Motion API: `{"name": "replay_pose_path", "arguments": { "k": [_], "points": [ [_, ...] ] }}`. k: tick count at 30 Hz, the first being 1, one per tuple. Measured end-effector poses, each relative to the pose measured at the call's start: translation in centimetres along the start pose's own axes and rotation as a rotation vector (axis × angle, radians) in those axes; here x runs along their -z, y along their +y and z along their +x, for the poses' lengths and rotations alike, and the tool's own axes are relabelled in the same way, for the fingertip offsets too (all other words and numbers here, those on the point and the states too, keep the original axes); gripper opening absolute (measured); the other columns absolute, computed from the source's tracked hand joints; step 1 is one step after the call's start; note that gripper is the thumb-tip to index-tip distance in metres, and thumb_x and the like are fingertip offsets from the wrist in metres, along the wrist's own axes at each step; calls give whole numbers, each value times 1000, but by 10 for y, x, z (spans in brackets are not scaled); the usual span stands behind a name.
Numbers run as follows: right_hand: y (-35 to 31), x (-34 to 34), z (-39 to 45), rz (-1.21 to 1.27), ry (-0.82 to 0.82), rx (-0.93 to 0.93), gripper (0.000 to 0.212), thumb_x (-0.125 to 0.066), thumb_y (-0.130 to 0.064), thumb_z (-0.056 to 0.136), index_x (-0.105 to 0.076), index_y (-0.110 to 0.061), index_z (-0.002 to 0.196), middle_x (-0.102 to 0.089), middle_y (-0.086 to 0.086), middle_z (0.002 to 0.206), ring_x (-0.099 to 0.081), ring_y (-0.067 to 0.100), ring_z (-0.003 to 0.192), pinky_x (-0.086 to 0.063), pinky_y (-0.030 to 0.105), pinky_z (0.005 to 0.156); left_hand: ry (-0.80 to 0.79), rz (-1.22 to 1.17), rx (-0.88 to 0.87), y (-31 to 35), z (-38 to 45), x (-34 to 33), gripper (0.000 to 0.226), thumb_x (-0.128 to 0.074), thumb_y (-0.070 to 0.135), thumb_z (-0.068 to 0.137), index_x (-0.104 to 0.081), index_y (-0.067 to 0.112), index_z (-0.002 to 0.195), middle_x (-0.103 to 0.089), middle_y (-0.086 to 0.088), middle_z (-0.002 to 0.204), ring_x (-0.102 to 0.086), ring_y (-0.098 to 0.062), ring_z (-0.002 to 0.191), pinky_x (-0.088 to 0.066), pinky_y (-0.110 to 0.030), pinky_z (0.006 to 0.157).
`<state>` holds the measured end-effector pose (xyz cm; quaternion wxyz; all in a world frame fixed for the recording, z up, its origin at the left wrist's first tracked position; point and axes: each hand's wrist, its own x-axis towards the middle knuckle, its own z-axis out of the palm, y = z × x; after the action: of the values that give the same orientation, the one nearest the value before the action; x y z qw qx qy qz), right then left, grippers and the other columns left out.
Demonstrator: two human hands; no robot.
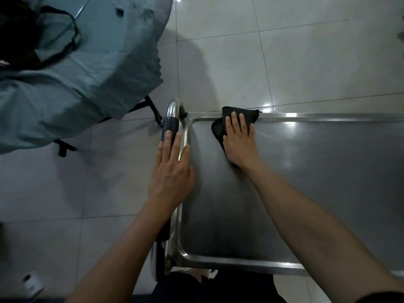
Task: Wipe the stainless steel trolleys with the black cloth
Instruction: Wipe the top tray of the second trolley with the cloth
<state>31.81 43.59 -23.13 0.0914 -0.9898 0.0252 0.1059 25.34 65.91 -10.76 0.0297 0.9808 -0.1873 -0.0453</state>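
Pale glossy floor tiles (306, 51) spread beyond the far rim of the stainless steel trolley (317, 182), giving open room ahead and to the right. Its flat grey top has a raised, rounded rim along the far, left and near edges; the right end runs out of view. Faint scratches and light glints mark the metal near the far rim. At the left end a curved steel push handle with a dark grip sleeve (170, 125) stands just outside the rim. Close beyond that corner, a round table draped in a blue-grey cloth (87, 73) crowds the upper left, its black legs near the handle.

The black cloth (238, 115) lies bunched in the far left part of the trolley top, lapping over the far rim. The right hand (239, 141) presses flat on it, fingers straight and together. The left hand (172, 171) rests with fingers extended along the handle and left rim, gripping nothing.
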Motion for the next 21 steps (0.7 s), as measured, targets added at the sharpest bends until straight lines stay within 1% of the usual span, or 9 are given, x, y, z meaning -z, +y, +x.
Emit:
{"name": "replay_pose_path", "arguments": {
  "k": [3, 7, 11, 15, 18, 21],
  "points": [
    [-9, 1, 2, -21, -8, 41, 64, -28, -34, 105, -2, -13, 159, 7, 8, 168, 13, 30, 153, -5, 59, 121, -7, 30, 23, 0, 1, -1, 60, -46, 31, 96, -32, 7, 150, -8, -16, 163, 10, -33, 150, -12, -52, 121],
    [-32, -8, -13, -17, -39, 149, 64, -25, -36, 105, 0, -15, 160, 8, 6, 168, 16, 28, 153, 0, 56, 122, -10, 44, 10, -1, -2, -2, 51, -47, 27, 94, -44, 9, 142, -13, -16, 162, 9, -34, 150, -15, -53, 121],
    [-47, -18, -33, -8, -38, 103, 64, -22, -37, 105, 3, -16, 159, 11, 6, 167, 17, 27, 152, 0, 56, 122, 1, -8, 14, -2, -6, -1, 49, -50, 23, 89, -49, 11, 137, -15, -14, 162, 9, -31, 151, -13, -51, 122],
    [-50, -21, -55, -2, -29, 78, 64, -23, -38, 105, 2, -16, 160, 10, 5, 168, 17, 26, 153, -1, 56, 122, -2, -116, -2, -8, -7, 0, 39, -54, 15, 84, -59, 15, 122, -17, -12, 162, 10, -28, 151, -12, -51, 122],
    [-53, -27, -83, 17, -17, 28, 64, -25, -38, 105, 1, -16, 160, 10, 6, 168, 17, 26, 153, -2, 57, 122, -8, -132, -19, -12, -10, -1, 42, -53, 17, 86, -57, 15, 127, -15, -12, 163, 13, -27, 150, -6, -51, 123],
    [-58, -34, -117, 16, 6, -9, 65, -27, -38, 105, -2, -15, 160, 8, 7, 168, 15, 27, 153, -4, 57, 122, 3, -124, -59, -16, -18, -2, 53, -51, 22, 89, -46, 11, 140, -12, -11, 163, 14, -28, 150, -2, -49, 122]
  ]
}}
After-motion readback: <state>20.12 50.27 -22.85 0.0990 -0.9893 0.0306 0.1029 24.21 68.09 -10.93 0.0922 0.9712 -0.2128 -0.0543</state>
